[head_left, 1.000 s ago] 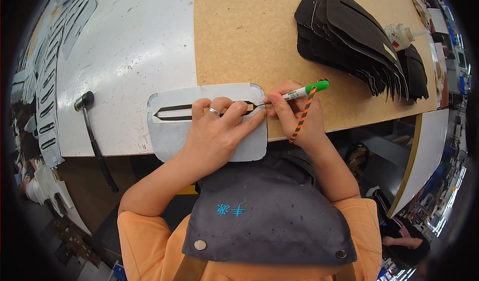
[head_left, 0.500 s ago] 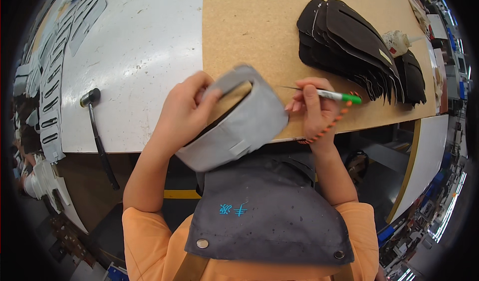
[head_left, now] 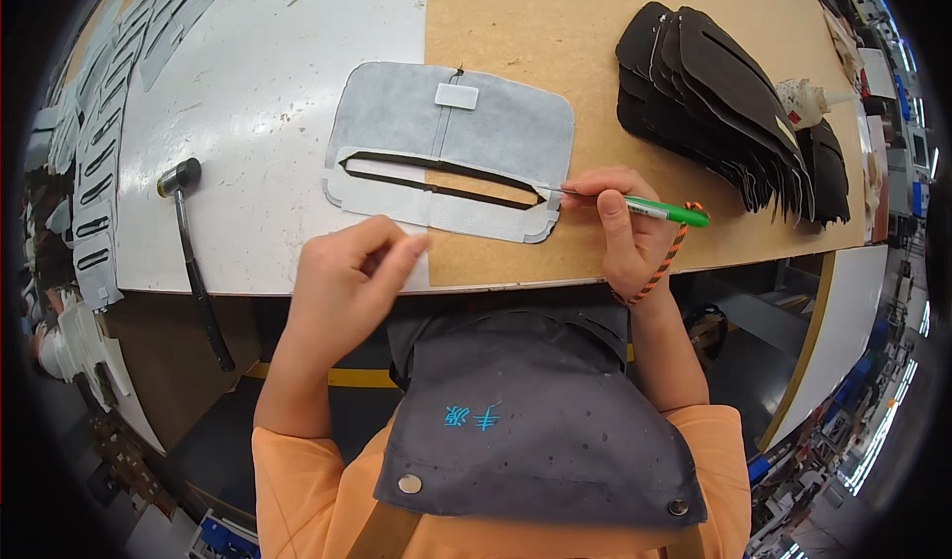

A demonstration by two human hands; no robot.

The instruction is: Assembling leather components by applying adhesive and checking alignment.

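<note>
A grey fabric-like panel lies flat on the table, spanning the white and tan surfaces. It has a long dark-edged slot near its near edge and a small pale rectangular patch above. My right hand grips a green-and-white pen-shaped tool; its thin metal tip is at the slot's right end. Whether the tip touches the panel I cannot tell. An orange-and-black cord runs from the tool's green end to my wrist. My left hand, fingers curled and apparently holding nothing, hovers just before the panel's near edge.
A stack of dark brown panels stands at the right, beside a whitish bottle. On the left a black-headed hammer overhangs the table's front edge. Several grey slotted pieces line the far left.
The grey panel was raised and bent in my left hand; now it rests flat, farther from me. My left hand has let go and drawn back. The tool's tip has come to the slot's end.
</note>
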